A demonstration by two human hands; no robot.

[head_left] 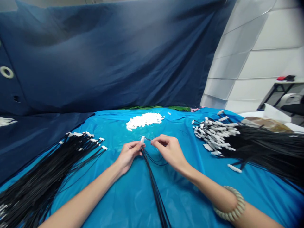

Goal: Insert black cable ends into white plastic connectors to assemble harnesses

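In the middle of the head view, my left hand (129,155) pinches a small white connector (142,139). Several black wires (153,182) hang from it and run down toward my body. My right hand (169,150) is closed, thumb and fingertip pinching the end of one thin black wire (148,139) just right of the connector. That wire's tip is too small to make out. Below my hands a loop of wire (158,163) bows out to the right. Beyond them lies a pile of loose white connector housings (144,120).
A bundle of black cables with white connectors (78,148) lies at the left. Another heap of connector-ended cables (216,134) lies at the right. Blue cloth (114,202) covers the table, and a dark blue curtain (114,57) hangs behind. A desk (288,81) stands far right.
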